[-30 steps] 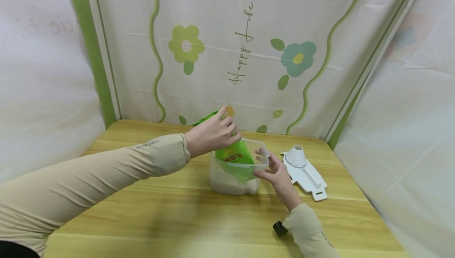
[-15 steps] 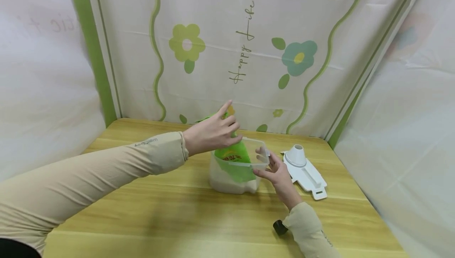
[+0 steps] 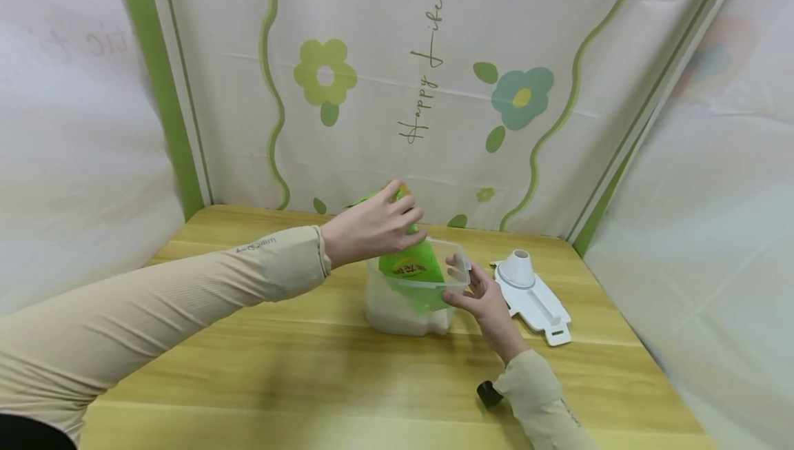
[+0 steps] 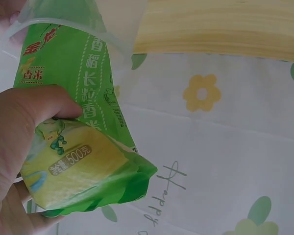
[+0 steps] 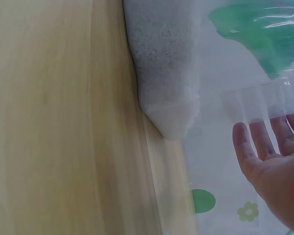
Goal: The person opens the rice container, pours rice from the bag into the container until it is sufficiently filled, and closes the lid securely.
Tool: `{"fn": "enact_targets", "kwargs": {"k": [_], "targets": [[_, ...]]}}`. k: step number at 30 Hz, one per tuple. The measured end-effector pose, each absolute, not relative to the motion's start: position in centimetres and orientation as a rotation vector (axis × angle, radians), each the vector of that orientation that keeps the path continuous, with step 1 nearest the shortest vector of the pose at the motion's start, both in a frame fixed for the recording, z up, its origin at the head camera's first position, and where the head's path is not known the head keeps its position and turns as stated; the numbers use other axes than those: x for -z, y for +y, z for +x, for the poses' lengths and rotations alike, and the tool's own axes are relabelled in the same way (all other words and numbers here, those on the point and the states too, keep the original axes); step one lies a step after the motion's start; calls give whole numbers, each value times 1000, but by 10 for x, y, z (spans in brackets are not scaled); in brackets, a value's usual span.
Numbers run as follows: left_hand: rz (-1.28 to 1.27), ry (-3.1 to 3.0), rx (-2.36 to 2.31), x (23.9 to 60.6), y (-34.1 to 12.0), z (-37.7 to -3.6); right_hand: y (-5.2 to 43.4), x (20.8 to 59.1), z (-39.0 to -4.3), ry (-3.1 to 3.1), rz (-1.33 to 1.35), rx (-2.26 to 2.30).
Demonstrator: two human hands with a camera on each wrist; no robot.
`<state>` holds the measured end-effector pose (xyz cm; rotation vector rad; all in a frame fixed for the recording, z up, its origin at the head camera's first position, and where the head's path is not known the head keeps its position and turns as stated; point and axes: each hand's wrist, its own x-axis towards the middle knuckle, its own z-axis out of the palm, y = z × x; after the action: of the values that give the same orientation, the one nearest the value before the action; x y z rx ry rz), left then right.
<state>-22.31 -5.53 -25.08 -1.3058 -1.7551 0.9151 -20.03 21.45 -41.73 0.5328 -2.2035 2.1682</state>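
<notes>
My left hand [image 3: 372,228] grips a green rice bag [image 3: 411,265] by its raised end, with the mouth tilted down into a clear plastic container [image 3: 380,298]. In the left wrist view the thumb presses the printed face of the bag, and its yellow-and-green base bulges near the palm. White rice [image 5: 159,54] covers the container's bottom, as the right wrist view shows. At the container's right side, my right hand [image 3: 486,307] holds the wall near the rim, thumb in front and fingers behind. The bag's mouth is blurred through the cloudy plastic.
A white lid [image 3: 535,298] with a cone-shaped spout lies on the wooden table [image 3: 279,381], right of the container. Printed curtains [image 3: 372,154] hang behind and at both sides. A small black object [image 3: 489,393] sits by the right cuff.
The left hand and the bag shift slightly to the right while staying tilted over the container. My right hand keeps its hold on the container's side.
</notes>
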Motion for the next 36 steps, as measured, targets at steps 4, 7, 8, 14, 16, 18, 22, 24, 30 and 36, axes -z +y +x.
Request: {"fn": "enact_targets", "kwargs": {"k": [4, 7, 8, 14, 16, 18, 22, 24, 30, 36], "targets": [[-1305, -1772, -913, 250, -55, -222, 216, 418, -201, -2199, 537, -2176], [-1300, -1794, -913, 250, -55, -222, 216, 419, -201, -2198, 533, -2183], [-1299, -1803, -914, 250, -55, -222, 216, 420, -201, -2197, 531, -2184], [-1292, -1833, -910, 252, -56, -223, 215, 420, -200, -2197, 532, -2194], [-1293, -1839, -902, 253, -57, -223, 215, 420, -199, -2195, 533, -2201], [-1295, -1848, -897, 253, -57, -223, 215, 421, -198, -2192, 533, -2207], [-1297, -1865, -897, 253, -57, -224, 215, 421, -199, -2193, 534, -2205], [-1298, -1864, -899, 252, -57, -224, 215, 421, -200, -2197, 534, -2199], [-1293, -1855, -906, 250, -55, -225, 214, 418, -202, -2190, 533, -2197], [-1290, -1875, -917, 249, -55, -224, 214, 418, -202, -2176, 539, -2208]]}}
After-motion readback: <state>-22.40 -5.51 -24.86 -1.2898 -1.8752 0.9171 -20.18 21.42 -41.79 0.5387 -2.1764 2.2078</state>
